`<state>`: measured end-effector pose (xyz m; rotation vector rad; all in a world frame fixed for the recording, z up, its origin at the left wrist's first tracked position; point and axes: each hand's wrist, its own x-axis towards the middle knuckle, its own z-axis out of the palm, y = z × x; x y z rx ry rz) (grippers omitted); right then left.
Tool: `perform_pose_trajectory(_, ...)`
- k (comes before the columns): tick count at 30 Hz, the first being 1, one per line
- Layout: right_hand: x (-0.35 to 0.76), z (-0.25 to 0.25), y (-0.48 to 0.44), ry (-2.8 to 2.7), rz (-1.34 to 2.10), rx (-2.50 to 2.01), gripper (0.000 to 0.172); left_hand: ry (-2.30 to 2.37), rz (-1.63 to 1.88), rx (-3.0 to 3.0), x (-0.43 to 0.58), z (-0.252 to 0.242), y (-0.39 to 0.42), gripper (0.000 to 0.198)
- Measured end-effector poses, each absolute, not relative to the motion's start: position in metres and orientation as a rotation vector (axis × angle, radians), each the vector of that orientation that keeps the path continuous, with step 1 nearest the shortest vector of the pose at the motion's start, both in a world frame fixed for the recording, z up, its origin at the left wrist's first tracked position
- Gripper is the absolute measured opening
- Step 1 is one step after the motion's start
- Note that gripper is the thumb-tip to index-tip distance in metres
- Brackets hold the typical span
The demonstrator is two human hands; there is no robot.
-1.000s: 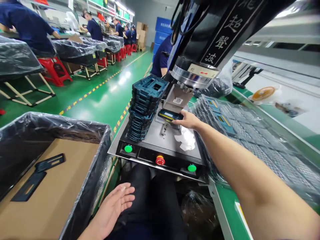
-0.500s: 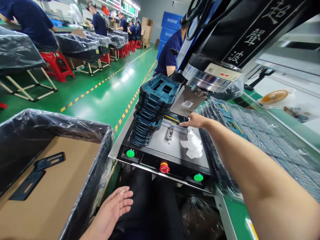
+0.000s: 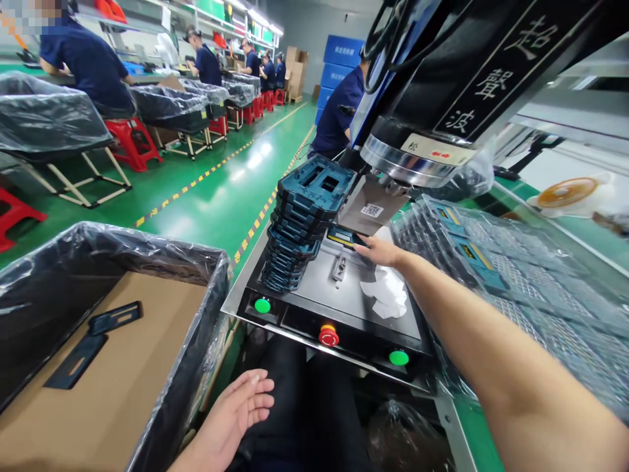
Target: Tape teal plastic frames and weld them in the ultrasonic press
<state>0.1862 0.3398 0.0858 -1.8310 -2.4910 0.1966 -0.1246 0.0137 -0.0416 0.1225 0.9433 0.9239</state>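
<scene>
My right hand (image 3: 382, 252) reaches under the ultrasonic welder's horn (image 3: 369, 206) and pinches a small dark blue part with a yellow stripe (image 3: 344, 237), which rests on the metal fixture plate (image 3: 324, 288). My left hand (image 3: 240, 410) hovers low near my lap, palm up and fingers spread, holding nothing. A tall stack of dark blue plastic frames (image 3: 304, 219) stands on the left side of the plate, just left of the part.
Green buttons (image 3: 262, 305), (image 3: 398, 357) and a red stop button (image 3: 328, 335) line the machine's front. A white cloth (image 3: 386, 295) lies on the plate. A plastic-lined box (image 3: 98, 341) with black brackets sits left; trays of parts (image 3: 472, 255) lie right. Seated workers fill the background.
My right hand has pushed the small part further in under the horn. My left hand stays open near my lap. The camera has shifted slightly.
</scene>
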Motion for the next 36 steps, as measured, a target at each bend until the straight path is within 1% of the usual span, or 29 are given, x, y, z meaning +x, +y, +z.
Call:
perform_pose_trajectory(5, 0.166, 0.077, 0.324, -2.372, 0.070, -2.056, 0.043, 0.971, 0.923, 0.152, -0.117, -0.037, 0.011, 0.033)
perform_pose_trajectory(9, 0.151, 0.073, 0.291, -2.201, -0.049, -2.113, 0.042, 1.093, 0.994, 0.300, -0.117, -0.032, 0.014, 0.037)
perform_pose_trajectory(11, 0.144, 0.069, 0.262, -2.178, -0.120, -1.983, 0.037, 1.221, 1.039, 0.472, -0.121, -0.029, 0.018, 0.039)
perform_pose_trajectory(15, 0.137, 0.054, 0.184, -2.122, -0.226, -1.423, 0.027, 1.467, 1.138, 1.013, -0.129, -0.027, 0.031, 0.041)
perform_pose_trajectory(17, 0.141, 0.042, 0.145, -2.110, -0.205, -1.308, 0.018, 1.582, 1.165, 1.352, -0.128, -0.027, 0.038, 0.043)
perform_pose_trajectory(18, 0.146, 0.035, 0.128, -2.106, -0.198, -1.299, 0.018, 1.635, 1.152, 1.514, -0.127, -0.028, 0.042, 0.044)
perform_pose_trajectory(21, 0.167, 0.009, 0.093, -2.056, -0.144, -1.342, 0.027, 1.761, 1.024, 1.898, -0.117, -0.032, 0.053, 0.053)
perform_pose_trajectory(24, 0.187, -0.013, 0.080, -1.968, -0.128, -1.432, 0.032, 1.827, 0.919, 2.129, -0.107, -0.043, 0.063, 0.062)
perform_pose_trajectory(27, 0.195, -0.023, 0.077, -1.965, -0.055, -1.486, 0.032, 1.854, 0.855, 2.230, -0.099, -0.054, 0.071, 0.067)
perform_pose_trajectory(30, 0.194, -0.021, 0.077, -1.972, 0.091, -1.503, 0.032, 1.891, 0.798, 2.264, -0.094, -0.059, 0.074, 0.068)
perform_pose_trajectory(33, 0.194, -0.016, 0.076, -2.013, 0.197, -1.473, 0.033, 1.895, 0.802, 2.229, -0.094, -0.058, 0.074, 0.065)
perform_pose_trajectory(36, 0.195, -0.014, 0.073, -2.016, 0.217, -1.441, 0.035, 1.921, 0.919, 2.142, -0.102, -0.053, 0.072, 0.058)
